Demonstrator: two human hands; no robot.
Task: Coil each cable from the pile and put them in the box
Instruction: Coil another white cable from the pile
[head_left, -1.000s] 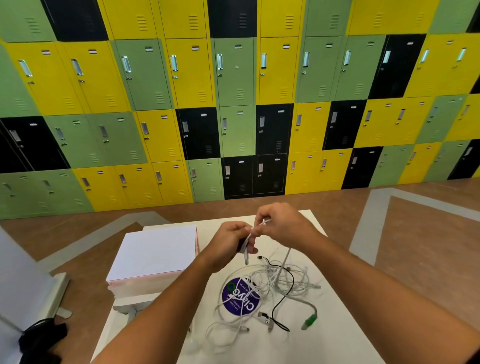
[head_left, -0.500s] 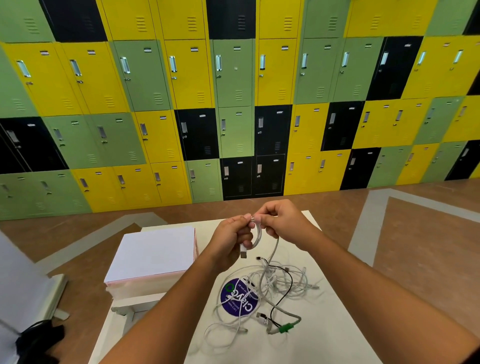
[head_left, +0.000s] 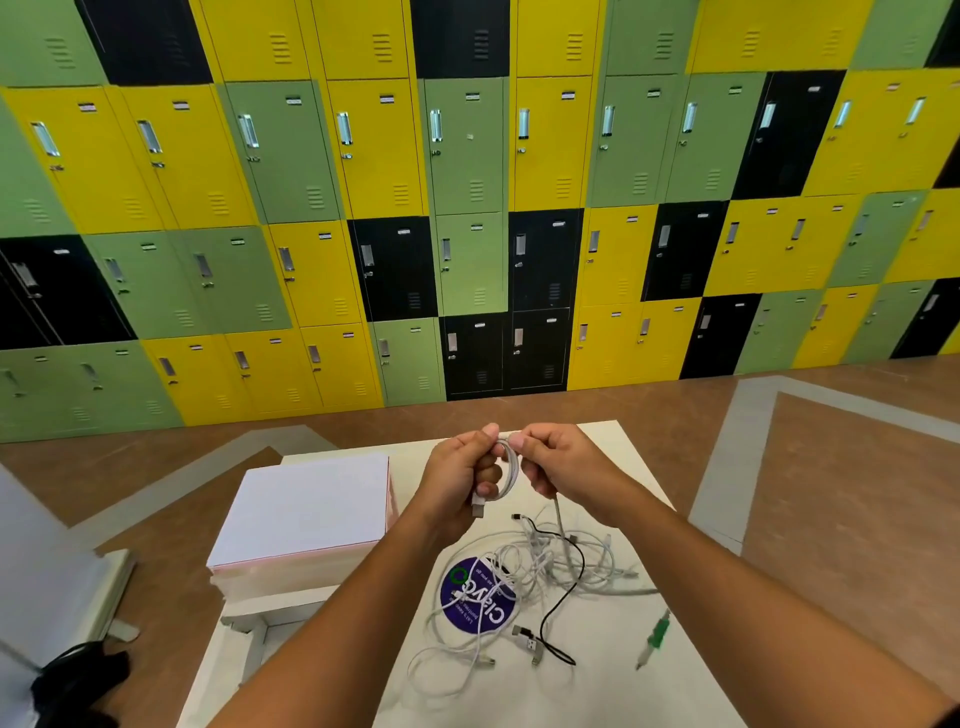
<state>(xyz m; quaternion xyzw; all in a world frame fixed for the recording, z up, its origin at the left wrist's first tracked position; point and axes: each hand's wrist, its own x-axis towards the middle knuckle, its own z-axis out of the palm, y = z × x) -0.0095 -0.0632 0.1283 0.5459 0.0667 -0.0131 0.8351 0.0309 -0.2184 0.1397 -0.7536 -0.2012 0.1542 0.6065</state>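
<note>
Above the far part of the white table (head_left: 613, 691), my left hand (head_left: 460, 480) and my right hand (head_left: 558, 460) both pinch a white cable (head_left: 511, 470) bent into a small loop between them. Its USB plug hangs below my left fingers, and its tail runs down from my right hand into the pile of cables (head_left: 524, 582). The pile is a tangle of white leads, one black lead (head_left: 563, 597) and a green-tipped one (head_left: 655, 636). A white box (head_left: 306, 514) with its lid shut sits left of the hands.
A round purple sticker (head_left: 470, 597) lies under the pile. A black object (head_left: 72, 675) and a white panel (head_left: 47, 571) are on the floor at the left. Brown floor surrounds the table; a wall of yellow, green and black lockers (head_left: 467, 208) stands behind.
The hands have drawn more of the white cable up and formed it into a loop. The green-tipped lead has slid right across the table.
</note>
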